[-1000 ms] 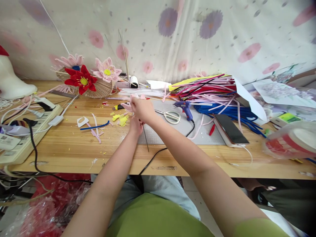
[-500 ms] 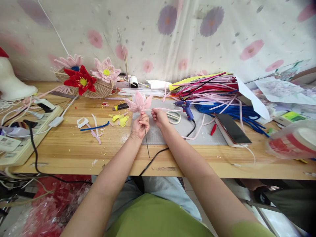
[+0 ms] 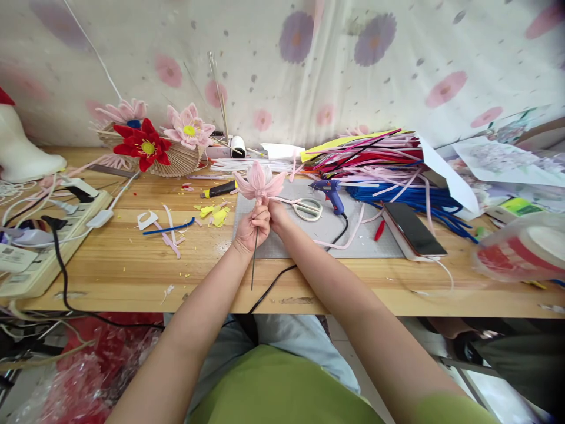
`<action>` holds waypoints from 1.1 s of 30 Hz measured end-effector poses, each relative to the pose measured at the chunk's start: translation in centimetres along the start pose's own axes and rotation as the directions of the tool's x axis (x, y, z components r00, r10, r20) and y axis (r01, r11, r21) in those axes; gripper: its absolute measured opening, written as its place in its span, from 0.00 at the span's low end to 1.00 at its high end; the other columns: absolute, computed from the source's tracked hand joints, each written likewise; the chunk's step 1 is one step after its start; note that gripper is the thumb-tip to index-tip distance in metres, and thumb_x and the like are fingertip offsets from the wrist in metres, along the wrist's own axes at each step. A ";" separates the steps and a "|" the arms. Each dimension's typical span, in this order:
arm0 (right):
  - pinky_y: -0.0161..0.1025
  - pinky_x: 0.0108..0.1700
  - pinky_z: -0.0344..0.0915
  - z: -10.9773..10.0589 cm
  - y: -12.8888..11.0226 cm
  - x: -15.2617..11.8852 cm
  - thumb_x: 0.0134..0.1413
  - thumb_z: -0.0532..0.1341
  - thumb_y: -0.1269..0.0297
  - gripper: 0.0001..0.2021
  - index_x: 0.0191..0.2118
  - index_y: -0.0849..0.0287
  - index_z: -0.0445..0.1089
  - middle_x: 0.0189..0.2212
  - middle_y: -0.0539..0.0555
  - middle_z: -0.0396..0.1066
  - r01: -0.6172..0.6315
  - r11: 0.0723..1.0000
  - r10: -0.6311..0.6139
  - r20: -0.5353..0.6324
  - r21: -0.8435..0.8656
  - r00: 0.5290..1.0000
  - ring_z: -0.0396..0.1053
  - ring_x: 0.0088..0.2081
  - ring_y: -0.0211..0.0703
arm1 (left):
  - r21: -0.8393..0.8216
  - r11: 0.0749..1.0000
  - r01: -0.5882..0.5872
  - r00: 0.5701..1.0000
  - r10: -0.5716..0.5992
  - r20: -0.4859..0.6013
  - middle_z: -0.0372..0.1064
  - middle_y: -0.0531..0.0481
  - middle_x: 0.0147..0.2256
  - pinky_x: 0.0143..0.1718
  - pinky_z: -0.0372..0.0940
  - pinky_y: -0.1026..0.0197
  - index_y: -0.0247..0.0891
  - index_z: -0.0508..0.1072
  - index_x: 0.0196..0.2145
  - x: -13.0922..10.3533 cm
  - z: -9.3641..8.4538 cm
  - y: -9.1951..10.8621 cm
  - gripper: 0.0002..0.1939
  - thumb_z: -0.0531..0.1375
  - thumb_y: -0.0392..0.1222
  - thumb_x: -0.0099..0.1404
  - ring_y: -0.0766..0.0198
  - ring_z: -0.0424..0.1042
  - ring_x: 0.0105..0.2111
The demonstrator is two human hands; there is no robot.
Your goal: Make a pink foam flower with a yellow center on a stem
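Note:
My left hand (image 3: 253, 227) is closed around the thin dark stem of a pink pipe-cleaner flower (image 3: 259, 181), just below its petals. The flower stands upright above my fist, and the stem's lower end sticks out beneath it. At the flower's base, my right hand (image 3: 277, 215) is closed beside my left, its fingertips mostly hidden. It pinches a pink pipe cleaner (image 3: 282, 199) that comes from under the petals, though little of the strip shows. White-handled scissors (image 3: 308, 209) lie on the grey cutting mat (image 3: 282, 248) just right of my hands.
A blue glue gun (image 3: 329, 191) rests on the mat, its black cord running to the front edge. Pipe-cleaner bundles (image 3: 397, 197) and a phone (image 3: 412, 227) are at right. Yellow scraps (image 3: 216, 213), finished flowers (image 3: 148, 146) and a power strip (image 3: 53, 241) are at left.
The flower and my left hand have shifted slightly right, and the stem has swung more upright. My right hand has come left against the flower's base, so less of the pink pipe cleaner shows.

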State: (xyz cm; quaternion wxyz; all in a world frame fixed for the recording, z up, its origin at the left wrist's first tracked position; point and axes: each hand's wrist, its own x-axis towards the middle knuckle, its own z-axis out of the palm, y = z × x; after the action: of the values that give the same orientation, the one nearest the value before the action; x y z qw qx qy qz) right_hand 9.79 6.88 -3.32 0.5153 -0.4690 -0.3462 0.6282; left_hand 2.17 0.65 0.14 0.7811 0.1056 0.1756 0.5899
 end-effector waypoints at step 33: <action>0.34 0.36 0.60 1.8 -1.4 1.8 0.48 0.60 0.64 0.05 0.31 0.58 0.69 0.31 0.49 0.71 0.381 0.537 -0.244 0.294 -0.752 0.924 0.66 0.32 0.35 | 0.040 0.769 -0.638 0.762 0.624 0.172 0.54 0.63 0.18 0.23 0.58 0.87 0.41 0.66 0.34 -1.3 -0.5 12.8 0.09 0.53 0.28 0.62 0.81 0.54 0.15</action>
State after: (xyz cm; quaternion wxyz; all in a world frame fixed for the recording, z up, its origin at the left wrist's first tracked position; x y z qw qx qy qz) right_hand 8.48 9.02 -1.86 0.3265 -0.5296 -0.7062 0.3378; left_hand -9.63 2.96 4.66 0.5417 0.2393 0.0993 0.7996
